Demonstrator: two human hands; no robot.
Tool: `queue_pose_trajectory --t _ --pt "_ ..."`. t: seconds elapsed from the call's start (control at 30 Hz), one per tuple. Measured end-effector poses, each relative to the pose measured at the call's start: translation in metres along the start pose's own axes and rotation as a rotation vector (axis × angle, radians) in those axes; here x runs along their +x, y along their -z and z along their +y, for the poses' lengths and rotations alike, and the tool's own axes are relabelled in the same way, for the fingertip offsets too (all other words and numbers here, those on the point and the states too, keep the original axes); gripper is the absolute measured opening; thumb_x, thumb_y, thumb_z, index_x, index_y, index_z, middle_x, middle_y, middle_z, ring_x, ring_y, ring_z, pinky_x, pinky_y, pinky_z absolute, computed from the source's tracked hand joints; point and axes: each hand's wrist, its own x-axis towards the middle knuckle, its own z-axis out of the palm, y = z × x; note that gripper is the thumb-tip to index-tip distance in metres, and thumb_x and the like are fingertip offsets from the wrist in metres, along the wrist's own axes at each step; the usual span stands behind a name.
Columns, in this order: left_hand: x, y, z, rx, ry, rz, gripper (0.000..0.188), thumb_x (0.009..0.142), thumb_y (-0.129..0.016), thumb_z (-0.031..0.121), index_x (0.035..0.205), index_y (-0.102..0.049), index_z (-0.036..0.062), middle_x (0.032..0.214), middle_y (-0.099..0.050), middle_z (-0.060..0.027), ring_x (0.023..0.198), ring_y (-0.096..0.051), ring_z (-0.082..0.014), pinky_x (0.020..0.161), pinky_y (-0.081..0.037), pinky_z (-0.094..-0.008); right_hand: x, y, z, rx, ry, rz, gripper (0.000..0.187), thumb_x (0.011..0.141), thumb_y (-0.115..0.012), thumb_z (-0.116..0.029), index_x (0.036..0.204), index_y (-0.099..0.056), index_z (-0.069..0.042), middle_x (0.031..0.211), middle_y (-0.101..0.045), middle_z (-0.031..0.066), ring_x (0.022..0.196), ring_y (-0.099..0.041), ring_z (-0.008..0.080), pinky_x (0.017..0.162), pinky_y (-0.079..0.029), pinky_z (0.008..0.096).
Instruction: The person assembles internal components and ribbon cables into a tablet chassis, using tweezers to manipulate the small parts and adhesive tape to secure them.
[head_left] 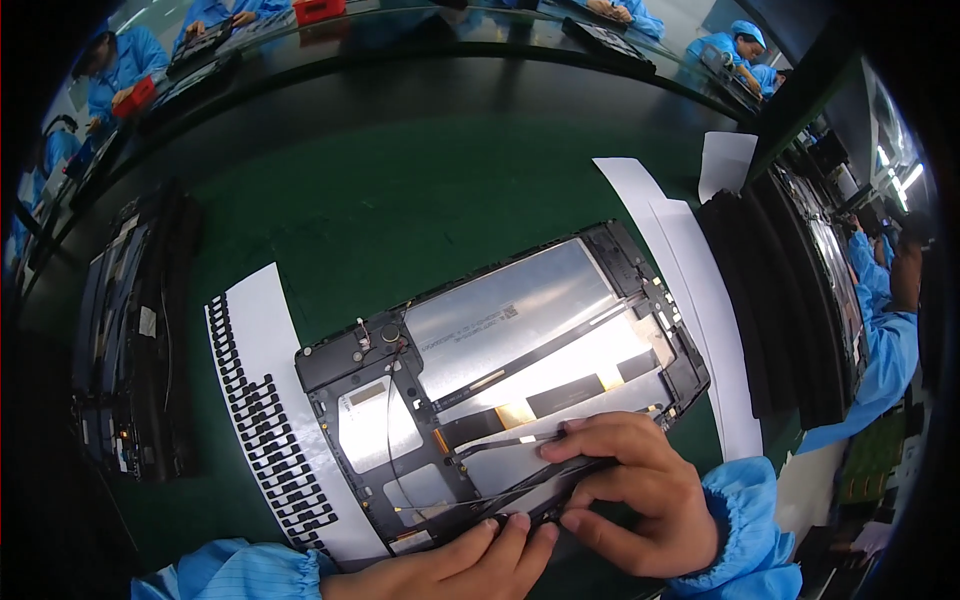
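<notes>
An opened tablet (520,370) lies tilted on the green mat in front of me, its silver battery plates, flat ribbons and thin cables exposed in a black frame. At its near edge my left hand (460,565) has its fingers pressed together, fingertips on the black rim. My right hand (645,490) curls over the near right part of the tablet. Its index fingertip rests by a thin dark strip (500,443), while the thumb and another finger come close together at the rim. Whatever lies between them is too small to make out.
Left of the tablet is a white sheet (270,400) with rows of black stickers. White paper strips (690,280) lie on the right. Tablets stand stacked at far left (130,340) and on black foam (770,300) at right. Co-workers in blue sit around the bench.
</notes>
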Motion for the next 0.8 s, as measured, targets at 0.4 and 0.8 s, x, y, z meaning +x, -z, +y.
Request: queue_pose_trajectory --t 0.4,0.8 --pt "0.002 -0.003 0.001 -0.048 0.037 0.026 0.03 0.079 -0.043 0.013 0.098 -0.058 -0.005 0.105 -0.056 -0.013 0.098 -0.054 -0.0241 0.087 -0.041 -0.0319 -0.007 0.002 0.006 -0.116 0.146 0.059 0.016 0.06 -0.07 -0.003 0.075 -0.064 -0.006 0.099 -0.058 0.0116 0.096 -0.053 0.0282 0.082 -0.042 0.0357" --pt "0.012 -0.049 0.033 -0.072 0.433 0.57 0.029 0.08 -0.044 0.013 0.099 -0.058 -0.0029 0.108 -0.054 -0.0125 0.099 -0.052 -0.0241 0.087 -0.041 -0.032 -0.009 -0.01 0.003 -0.275 0.204 0.133 0.016 0.056 -0.068 -0.002 0.069 -0.059 -0.005 0.094 -0.06 0.0101 0.094 -0.052 0.0279 0.079 -0.042 0.0367"
